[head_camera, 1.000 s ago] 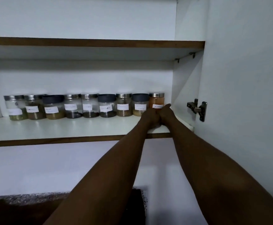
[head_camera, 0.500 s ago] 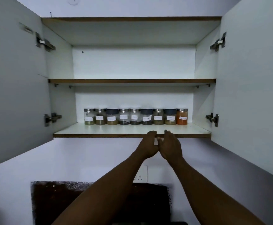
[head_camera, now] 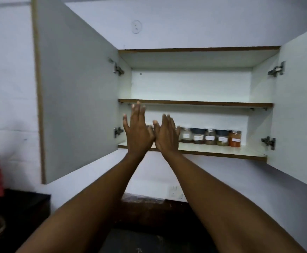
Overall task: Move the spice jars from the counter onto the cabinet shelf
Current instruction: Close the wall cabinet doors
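Spice jars [head_camera: 211,136] stand in a row at the back of the lower cabinet shelf [head_camera: 222,151], the orange jar [head_camera: 235,138] at the right end; the left part of the row is hidden behind the hands. Both hands are raised before the shelf with fingers spread, holding nothing: the left hand [head_camera: 139,133] reaches higher, the right hand [head_camera: 166,135] just beside it. Both cabinet doors [head_camera: 76,88] stand open.

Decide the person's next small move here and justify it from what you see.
Probably swing the left door shut. The spice jars stand in a row on the lower shelf, both hands, left and right, are open and empty, and both doors hang open.
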`<control>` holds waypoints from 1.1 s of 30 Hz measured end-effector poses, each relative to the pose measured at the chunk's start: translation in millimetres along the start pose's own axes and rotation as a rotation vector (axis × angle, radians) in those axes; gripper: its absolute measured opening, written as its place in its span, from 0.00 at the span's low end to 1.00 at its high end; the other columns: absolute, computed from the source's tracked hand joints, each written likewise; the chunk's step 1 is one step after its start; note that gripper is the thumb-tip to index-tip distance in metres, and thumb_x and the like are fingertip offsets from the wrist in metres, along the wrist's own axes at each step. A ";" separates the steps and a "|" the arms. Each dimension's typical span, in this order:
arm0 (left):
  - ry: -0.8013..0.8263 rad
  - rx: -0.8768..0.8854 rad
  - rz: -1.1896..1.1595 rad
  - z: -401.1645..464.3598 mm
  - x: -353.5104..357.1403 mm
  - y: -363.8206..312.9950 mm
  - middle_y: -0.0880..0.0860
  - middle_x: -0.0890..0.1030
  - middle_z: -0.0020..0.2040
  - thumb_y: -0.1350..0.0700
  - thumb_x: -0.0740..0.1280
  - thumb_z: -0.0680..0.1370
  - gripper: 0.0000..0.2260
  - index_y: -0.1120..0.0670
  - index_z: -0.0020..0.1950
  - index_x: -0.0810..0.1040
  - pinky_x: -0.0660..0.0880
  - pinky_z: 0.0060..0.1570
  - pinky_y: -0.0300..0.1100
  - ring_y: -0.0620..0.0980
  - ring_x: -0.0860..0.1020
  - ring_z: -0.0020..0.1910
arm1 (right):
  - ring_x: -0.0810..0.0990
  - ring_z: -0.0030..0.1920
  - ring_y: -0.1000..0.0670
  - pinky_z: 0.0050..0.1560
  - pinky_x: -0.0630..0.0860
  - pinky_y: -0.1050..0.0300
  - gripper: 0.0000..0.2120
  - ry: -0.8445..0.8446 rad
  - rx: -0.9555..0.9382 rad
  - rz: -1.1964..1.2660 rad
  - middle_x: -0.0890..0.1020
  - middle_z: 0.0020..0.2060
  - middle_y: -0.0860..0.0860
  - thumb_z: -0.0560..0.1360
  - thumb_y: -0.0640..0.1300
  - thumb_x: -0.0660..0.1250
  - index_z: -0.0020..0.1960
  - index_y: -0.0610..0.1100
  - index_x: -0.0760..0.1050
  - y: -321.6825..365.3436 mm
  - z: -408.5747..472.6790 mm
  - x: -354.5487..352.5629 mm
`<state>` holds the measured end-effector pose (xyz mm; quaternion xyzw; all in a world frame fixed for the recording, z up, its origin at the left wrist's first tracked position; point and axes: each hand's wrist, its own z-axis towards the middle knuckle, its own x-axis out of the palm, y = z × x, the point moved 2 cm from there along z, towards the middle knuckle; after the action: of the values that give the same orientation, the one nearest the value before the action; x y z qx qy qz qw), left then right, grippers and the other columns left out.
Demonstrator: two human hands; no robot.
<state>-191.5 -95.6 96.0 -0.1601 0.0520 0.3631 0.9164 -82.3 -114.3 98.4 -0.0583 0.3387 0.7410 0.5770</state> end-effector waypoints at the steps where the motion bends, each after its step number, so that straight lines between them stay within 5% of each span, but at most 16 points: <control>1: -0.048 -0.043 0.055 7.9 -21.1 15.4 0.52 0.57 0.85 0.53 0.65 0.77 0.33 0.54 0.82 0.62 0.48 0.82 0.60 0.51 0.54 0.85 | 0.54 0.83 0.47 0.82 0.48 0.39 0.30 0.009 -0.031 0.057 0.60 0.82 0.46 0.86 0.59 0.48 0.81 0.44 0.58 28.9 3.4 8.0; 8: -0.254 -0.529 0.336 18.5 -126.7 130.2 0.53 0.50 0.86 0.53 0.64 0.78 0.38 0.56 0.84 0.51 0.50 0.78 0.69 0.51 0.50 0.85 | 0.64 0.79 0.43 0.79 0.59 0.38 0.25 0.170 -0.266 0.250 0.68 0.78 0.43 0.86 0.52 0.53 0.78 0.41 0.63 183.0 -36.5 65.5; 12: -0.352 -0.582 0.277 15.0 -138.7 137.8 0.51 0.50 0.86 0.59 0.64 0.76 0.38 0.55 0.84 0.51 0.54 0.77 0.66 0.49 0.58 0.84 | 0.72 0.73 0.40 0.74 0.68 0.39 0.23 0.257 -0.124 0.427 0.75 0.72 0.42 0.85 0.53 0.53 0.75 0.42 0.68 194.0 -58.5 82.8; 17: -0.490 -0.823 0.165 27.2 -155.5 125.4 0.54 0.72 0.72 0.59 0.62 0.68 0.33 0.53 0.74 0.67 0.67 0.66 0.58 0.60 0.71 0.71 | 0.72 0.72 0.36 0.71 0.69 0.41 0.27 0.371 -0.071 0.425 0.74 0.72 0.40 0.82 0.58 0.57 0.75 0.44 0.66 151.1 -55.6 77.5; 21: -0.570 -0.620 -0.005 21.4 -144.3 96.4 0.55 0.78 0.58 0.58 0.58 0.68 0.19 0.56 0.58 0.73 0.73 0.55 0.52 0.60 0.76 0.58 | 0.74 0.70 0.39 0.70 0.71 0.43 0.25 0.321 -0.298 0.448 0.77 0.69 0.43 0.81 0.51 0.62 0.76 0.46 0.66 107.2 -62.8 59.5; 25: -0.401 -0.330 -0.144 7.8 -91.0 45.9 0.48 0.77 0.52 0.53 0.64 0.69 0.16 0.50 0.57 0.71 0.70 0.43 0.43 0.49 0.77 0.47 | 0.79 0.58 0.41 0.58 0.75 0.43 0.24 0.094 -0.615 0.346 0.81 0.57 0.44 0.76 0.48 0.71 0.68 0.40 0.71 57.1 -82.4 49.1; 29: -0.042 -0.159 -0.270 9.6 -15.1 -5.5 0.47 0.74 0.50 0.51 0.72 0.71 0.20 0.48 0.57 0.65 0.70 0.38 0.41 0.46 0.74 0.40 | 0.81 0.56 0.41 0.53 0.77 0.45 0.20 -0.051 -0.312 0.354 0.82 0.56 0.44 0.78 0.48 0.69 0.67 0.43 0.70 -16.1 -70.9 38.8; 33: 0.216 -0.033 -0.189 20.6 70.6 -56.2 0.55 0.71 0.58 0.50 0.75 0.74 0.24 0.52 0.61 0.65 0.76 0.45 0.46 0.52 0.75 0.48 | 0.83 0.57 0.42 0.55 0.79 0.44 0.15 -0.064 0.067 0.416 0.84 0.56 0.45 0.80 0.48 0.67 0.65 0.45 0.73 -86.9 -32.6 31.0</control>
<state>-102.0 -81.4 114.9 -0.2174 0.1288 0.2565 0.9329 -24.7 -98.5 21.0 0.0557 0.3495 0.8337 0.4239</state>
